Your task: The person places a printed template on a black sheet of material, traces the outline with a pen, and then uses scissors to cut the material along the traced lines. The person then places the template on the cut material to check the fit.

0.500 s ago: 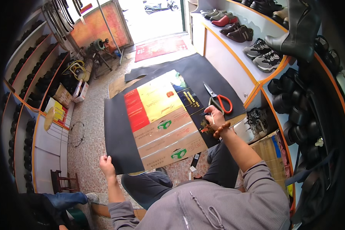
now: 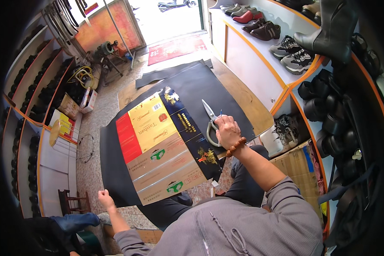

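A large black sheet [image 2: 226, 91] of rubber-like material lies over a wooden board, its near left corner overhanging. My left hand [image 2: 106, 199] pinches that corner. On the sheet rests a flattened printed carton [image 2: 160, 147] in red, yellow, tan and black. My right hand [image 2: 228, 130] is closed on the sheet's right part, with a thin pen-like stick [image 2: 220, 113] poking up from its fingers. Under and beside that hand lie scissors [image 2: 208, 110], blades pointing away; one grey handle loop shows and the other is hidden by the hand. A brown bead bracelet [image 2: 236, 146] circles my right wrist.
The wooden board [image 2: 243, 102] reaches toward a white shoe cabinet [image 2: 254, 64] on the right. Shoe racks [image 2: 38, 85] line the left wall. A grinder-like machine [image 2: 104, 51] stands near the doorway. Someone's jeans-clad leg [image 2: 74, 222] is at lower left.
The black sheet and carton have slid left and toward me, my left hand moving with the corner. The scissors lie farther left, and my right hand now covers their red handle.
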The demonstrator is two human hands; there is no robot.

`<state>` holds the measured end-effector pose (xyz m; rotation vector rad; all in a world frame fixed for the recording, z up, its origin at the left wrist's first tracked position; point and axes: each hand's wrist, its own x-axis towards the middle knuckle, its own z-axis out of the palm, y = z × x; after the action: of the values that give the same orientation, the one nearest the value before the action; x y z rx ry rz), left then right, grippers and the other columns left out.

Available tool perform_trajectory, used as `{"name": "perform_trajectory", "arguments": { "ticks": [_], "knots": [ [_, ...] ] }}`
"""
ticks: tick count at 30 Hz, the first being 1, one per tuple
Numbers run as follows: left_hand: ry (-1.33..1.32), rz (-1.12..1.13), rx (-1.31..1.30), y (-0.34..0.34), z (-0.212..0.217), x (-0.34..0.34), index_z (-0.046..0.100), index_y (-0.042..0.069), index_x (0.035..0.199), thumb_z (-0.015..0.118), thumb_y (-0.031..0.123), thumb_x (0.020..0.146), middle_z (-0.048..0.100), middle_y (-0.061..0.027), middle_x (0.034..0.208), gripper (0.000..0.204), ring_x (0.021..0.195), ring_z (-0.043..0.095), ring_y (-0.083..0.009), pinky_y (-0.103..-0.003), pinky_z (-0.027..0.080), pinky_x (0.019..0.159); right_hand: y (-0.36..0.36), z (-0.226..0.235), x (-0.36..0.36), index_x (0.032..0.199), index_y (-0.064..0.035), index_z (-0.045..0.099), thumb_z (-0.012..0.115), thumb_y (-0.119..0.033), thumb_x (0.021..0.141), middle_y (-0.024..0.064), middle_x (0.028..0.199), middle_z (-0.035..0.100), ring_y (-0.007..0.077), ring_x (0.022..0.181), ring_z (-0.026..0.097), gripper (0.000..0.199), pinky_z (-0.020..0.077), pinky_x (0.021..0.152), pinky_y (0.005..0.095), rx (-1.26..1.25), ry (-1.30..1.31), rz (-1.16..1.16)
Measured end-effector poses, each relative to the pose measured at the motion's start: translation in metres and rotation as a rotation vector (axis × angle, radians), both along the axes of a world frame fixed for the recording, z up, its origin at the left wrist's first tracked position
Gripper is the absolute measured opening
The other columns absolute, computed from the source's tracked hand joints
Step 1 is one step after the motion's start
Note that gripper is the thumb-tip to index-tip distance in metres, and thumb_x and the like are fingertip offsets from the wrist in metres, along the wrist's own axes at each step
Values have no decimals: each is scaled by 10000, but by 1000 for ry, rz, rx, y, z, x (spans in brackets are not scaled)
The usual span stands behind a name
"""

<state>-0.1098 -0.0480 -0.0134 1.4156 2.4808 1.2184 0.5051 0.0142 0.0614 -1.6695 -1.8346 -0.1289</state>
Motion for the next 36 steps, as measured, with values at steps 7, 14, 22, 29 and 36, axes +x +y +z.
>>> {"name": "perform_trajectory", "arguments": {
  "ticks": [7,14,22,29,36],
  "knots": [
    [27,75,-196,-9,4,11,546,-4,746,667,134,840,568,-92,655,207,611,491,-183,-372,433,610,3,-6,4,1060,-61,512,665,-108,719,153,1152,527,315,1055,533,377,477,872,407,-164,-37,-22],
    [217,-94,-132,1,-11,68,589,9,1073,696,194,820,584,-153,1045,331,951,560,-301,-404,448,867,11,-16,-3,1094,-20,474,641,-93,717,231,1265,450,372,1125,475,419,451,932,424,-178,-138,-40],
    [-902,-502,-121,7,24,172,504,-2,1151,590,251,951,605,-90,1071,333,982,555,-159,-306,458,876,28,-27,86,1121,-15,473,596,-8,671,237,1291,437,381,1220,414,466,328,1056,448,-69,-103,-110],
    [-779,-381,2,20,50,190,513,6,1008,554,35,927,612,-68,939,95,837,572,-106,-255,495,770,40,-32,170,1029,-57,505,557,-11,697,180,1128,484,381,1083,472,339,394,963,447,-91,35,-273],
    [-803,-623,-71,77,61,252,502,-43,1122,499,-25,918,669,-126,967,204,846,636,-130,-253,509,744,45,-36,178,1039,-39,509,558,-61,736,191,1105,503,403,1042,501,307,438,903,467,-173,66,-256]
  ]
}}
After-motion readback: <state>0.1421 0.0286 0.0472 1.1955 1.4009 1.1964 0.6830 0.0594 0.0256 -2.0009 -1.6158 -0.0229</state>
